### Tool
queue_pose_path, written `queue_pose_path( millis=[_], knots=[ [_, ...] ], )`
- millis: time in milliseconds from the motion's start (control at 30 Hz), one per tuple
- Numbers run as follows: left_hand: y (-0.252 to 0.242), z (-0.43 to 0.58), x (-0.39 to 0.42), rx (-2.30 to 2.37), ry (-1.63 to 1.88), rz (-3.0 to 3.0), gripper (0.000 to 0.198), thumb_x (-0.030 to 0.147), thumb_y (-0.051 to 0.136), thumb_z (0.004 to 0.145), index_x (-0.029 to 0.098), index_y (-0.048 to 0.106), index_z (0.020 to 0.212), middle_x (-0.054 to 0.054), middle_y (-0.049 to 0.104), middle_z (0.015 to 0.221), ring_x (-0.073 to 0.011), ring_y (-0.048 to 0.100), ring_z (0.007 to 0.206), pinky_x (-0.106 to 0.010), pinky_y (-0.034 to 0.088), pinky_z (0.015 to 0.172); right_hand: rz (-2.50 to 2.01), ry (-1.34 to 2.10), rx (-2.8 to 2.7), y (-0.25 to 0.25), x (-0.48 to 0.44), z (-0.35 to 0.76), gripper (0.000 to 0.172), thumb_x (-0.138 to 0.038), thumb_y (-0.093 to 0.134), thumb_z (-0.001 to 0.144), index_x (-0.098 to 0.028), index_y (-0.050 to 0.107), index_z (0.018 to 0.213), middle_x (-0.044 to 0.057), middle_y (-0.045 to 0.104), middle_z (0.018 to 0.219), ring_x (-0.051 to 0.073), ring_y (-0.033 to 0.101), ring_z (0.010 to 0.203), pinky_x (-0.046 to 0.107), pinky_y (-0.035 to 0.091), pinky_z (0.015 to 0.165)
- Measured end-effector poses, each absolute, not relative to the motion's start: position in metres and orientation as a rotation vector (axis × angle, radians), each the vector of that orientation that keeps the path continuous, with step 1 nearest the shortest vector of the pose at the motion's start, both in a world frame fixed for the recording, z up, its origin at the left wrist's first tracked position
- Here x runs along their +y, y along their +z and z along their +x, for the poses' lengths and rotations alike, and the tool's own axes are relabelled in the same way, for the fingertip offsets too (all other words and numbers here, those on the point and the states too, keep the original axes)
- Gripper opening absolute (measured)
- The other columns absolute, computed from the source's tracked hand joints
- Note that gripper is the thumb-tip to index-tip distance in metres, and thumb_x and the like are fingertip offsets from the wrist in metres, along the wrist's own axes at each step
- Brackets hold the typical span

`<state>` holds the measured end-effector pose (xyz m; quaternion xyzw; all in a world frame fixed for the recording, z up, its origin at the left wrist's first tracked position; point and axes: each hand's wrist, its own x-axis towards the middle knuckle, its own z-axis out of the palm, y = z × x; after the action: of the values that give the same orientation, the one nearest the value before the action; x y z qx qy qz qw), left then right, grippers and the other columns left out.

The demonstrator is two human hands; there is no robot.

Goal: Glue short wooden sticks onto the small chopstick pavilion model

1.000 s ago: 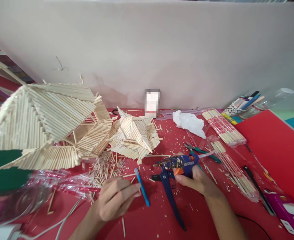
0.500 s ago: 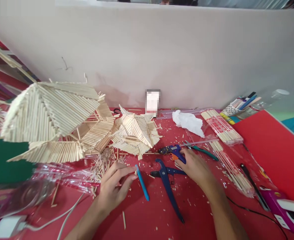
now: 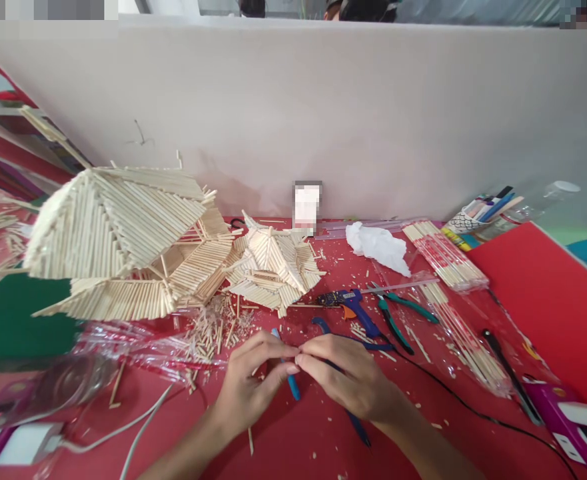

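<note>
My left hand (image 3: 250, 380) and my right hand (image 3: 350, 377) meet fingertip to fingertip above the red table, both pinched closed. Whatever lies between the fingertips is tiny and mostly covered. Beneath them are a blue pen-like stick (image 3: 294, 387) and a blue-handled cutter (image 3: 358, 427), both partly hidden. Past my right hand lies a blue hot glue gun (image 3: 360, 313), with a clear glue stick behind it. A small roof-shaped model of wooden sticks (image 3: 273, 267) stands beyond my hands. To its left is a larger stick-built pavilion (image 3: 118, 223).
Green-handled pliers (image 3: 396, 327), packs of chopsticks (image 3: 446, 257) and crumpled white tissue (image 3: 377, 248) lie right of centre. Cut stick bits (image 3: 213, 337) are heaped left. A black cord (image 3: 453, 387) crosses the right side; a white cable (image 3: 143, 420) runs front left. A pale partition rises behind.
My right hand has let go of the glue gun and moved left to meet my left hand. Earlier, a short pale piece of stick showed at my left fingertips.
</note>
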<state>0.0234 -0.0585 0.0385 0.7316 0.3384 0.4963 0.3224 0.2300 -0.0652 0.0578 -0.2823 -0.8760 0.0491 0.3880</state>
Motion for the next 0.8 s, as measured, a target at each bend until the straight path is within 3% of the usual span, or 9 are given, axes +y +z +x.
queue_pose_path(
  millis=[367, 500, 600, 800],
  knots=[
    [0.038, 0.024, -0.057, 0.962, 1.168, 1.598, 0.011, 0.029, 0.075, 0.089, 0.021, 0.080, 0.093, -0.003, 0.073, 0.076, -0.0106, 0.065, 0.064, -0.019, 0.053, 0.059, -0.531, -0.174, -2.345, 0.064, -0.049, 0.236, 0.025, -0.010, 0.044, 0.103, -0.008, 0.068, 0.111, 0.012, 0.076, 0.094, 0.021, 0.073, 0.089, 0.032, 0.062, 0.078],
    [0.037, 0.021, -0.054, 1.003, 1.209, 1.671, 0.009, 0.026, 0.072, 0.092, 0.021, 0.079, 0.095, -0.003, 0.073, 0.079, -0.0118, 0.068, 0.070, -0.020, 0.055, 0.064, -0.584, -0.055, -2.307, 0.060, -0.040, 0.241, 0.024, -0.010, 0.053, 0.101, -0.012, 0.065, 0.121, 0.011, 0.078, 0.104, 0.020, 0.075, 0.097, 0.032, 0.064, 0.085],
    [0.036, 0.016, -0.051, 1.053, 1.267, 1.750, 0.008, 0.022, 0.069, 0.093, 0.021, 0.077, 0.092, -0.002, 0.072, 0.078, -0.0119, 0.067, 0.071, -0.021, 0.055, 0.066, -0.706, 0.081, -2.191, 0.053, -0.032, 0.240, 0.035, -0.007, 0.064, 0.095, -0.017, 0.063, 0.129, 0.009, 0.078, 0.106, 0.020, 0.076, 0.097, 0.031, 0.064, 0.087],
    [0.033, 0.008, -0.042, 1.113, 1.327, 1.861, 0.007, 0.019, 0.068, 0.093, 0.020, 0.074, 0.093, -0.002, 0.071, 0.079, -0.0128, 0.067, 0.073, -0.022, 0.055, 0.067, -0.818, 0.272, -2.046, 0.047, -0.019, 0.231, 0.034, -0.005, 0.060, 0.095, -0.024, 0.068, 0.122, 0.005, 0.079, 0.102, 0.018, 0.077, 0.092, 0.028, 0.064, 0.086]
  ],
)
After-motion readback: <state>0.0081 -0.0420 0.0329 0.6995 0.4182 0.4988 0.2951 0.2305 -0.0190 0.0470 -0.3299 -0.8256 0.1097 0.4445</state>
